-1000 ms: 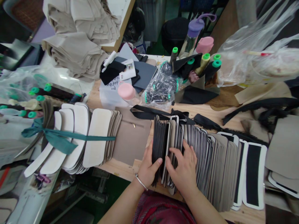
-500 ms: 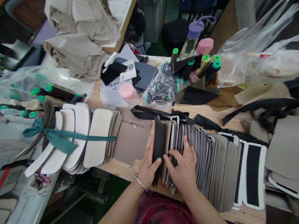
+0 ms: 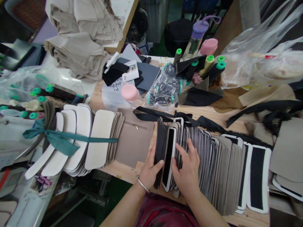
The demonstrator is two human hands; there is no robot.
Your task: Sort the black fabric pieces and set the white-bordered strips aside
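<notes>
In the head view my left hand [image 3: 151, 168] grips the left end of a long row of upright flat panels, thumb and fingers closed round several thin dark panels [image 3: 161, 148]. Just to the right stands a panel with a black middle and a white border [image 3: 169, 157], facing up at a slant. My right hand [image 3: 187, 168] has its fingers spread, with thumb and index finger at that panel's right edge. Its other fingers rest on the dark-edged panels [image 3: 201, 157] of the row. Farther right the row turns to taupe panels [image 3: 223, 173], ending in a white-bordered black panel [image 3: 258, 179].
To the left lie pale panels [image 3: 99, 138] tied with a teal strip [image 3: 94, 139]. A taupe sheet [image 3: 132, 142] lies between them and the row. Behind are black fabric strips [image 3: 151, 114], bagged thread spools [image 3: 163, 88], a pink-lidded bottle [image 3: 130, 93] and fabric piles [image 3: 75, 53].
A panel beside the dark bunch has tipped over to show its black middle and white border. My right hand has shifted slightly right; my left hand stays in place.
</notes>
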